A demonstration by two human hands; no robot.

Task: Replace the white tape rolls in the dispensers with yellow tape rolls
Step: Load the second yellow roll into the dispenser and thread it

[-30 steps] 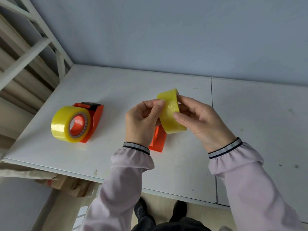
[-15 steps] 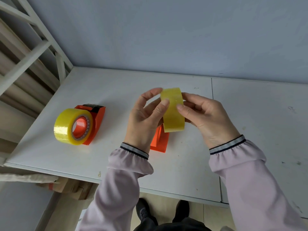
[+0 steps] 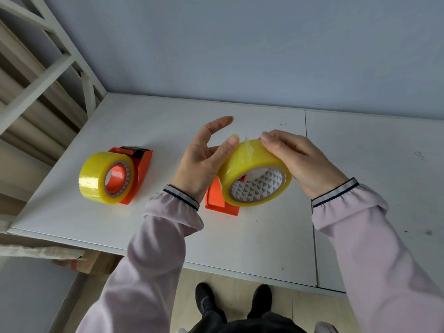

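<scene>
The yellow tape roll (image 3: 249,169) is held above the counter (image 3: 264,236), over an orange dispenser (image 3: 216,200). The right hand (image 3: 300,159) grips its top; the left hand (image 3: 201,159) (fingers spread) touches it with the thumb.

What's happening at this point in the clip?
A person stands at a white table swapping tape rolls. The right hand grips a loose yellow tape roll from above, while the left hand touches its side with the thumb, other fingers spread. The roll is held above an orange dispenser, which is partly hidden behind it. On the left, a second orange dispenser already carries a yellow roll.
</scene>
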